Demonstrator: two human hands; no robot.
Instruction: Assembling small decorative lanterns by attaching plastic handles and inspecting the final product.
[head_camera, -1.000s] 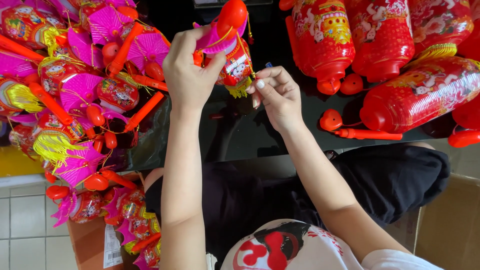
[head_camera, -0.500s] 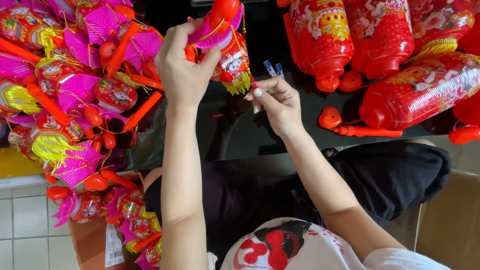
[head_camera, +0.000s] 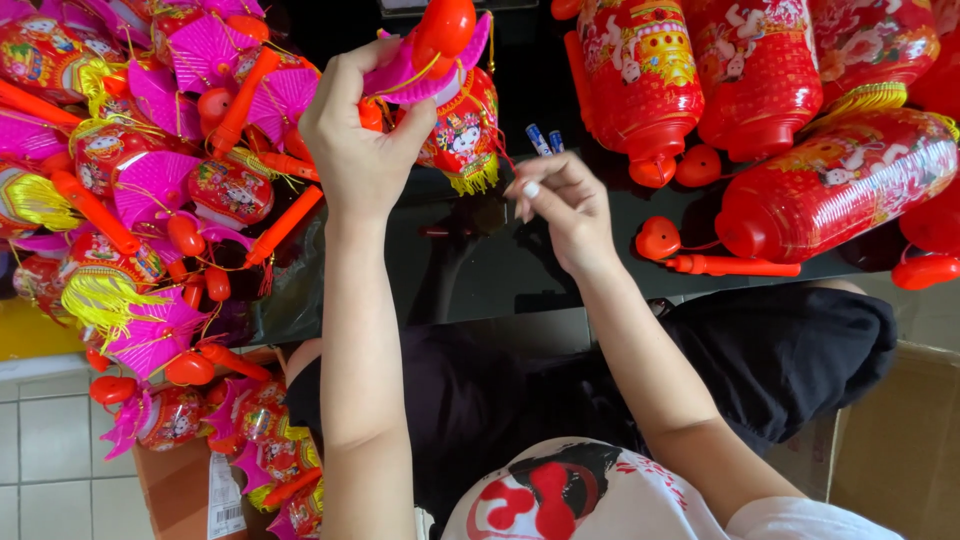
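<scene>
My left hand (head_camera: 362, 150) grips a small red lantern toy (head_camera: 462, 120) with a pink fan top, a red plastic handle and a yellow tassel, and holds it up over the black table (head_camera: 480, 270). My right hand (head_camera: 562, 210) hovers just right of the lantern and does not touch it. Its thumb and fingertips are pinched together, and I see nothing between them. Two small blue-tipped batteries (head_camera: 545, 140) lie on the table just beyond its fingers.
A heap of small pink-and-red lantern toys (head_camera: 150, 190) fills the left side and spills into a cardboard box (head_camera: 190, 480). Large red cylinder lanterns (head_camera: 830, 190) with red handles lie at the right. Another cardboard box (head_camera: 900, 450) stands at the lower right.
My right hand has drawn back from the lantern toward me, uncovering the two batteries. My left hand has shifted the lantern slightly up and to the left.
</scene>
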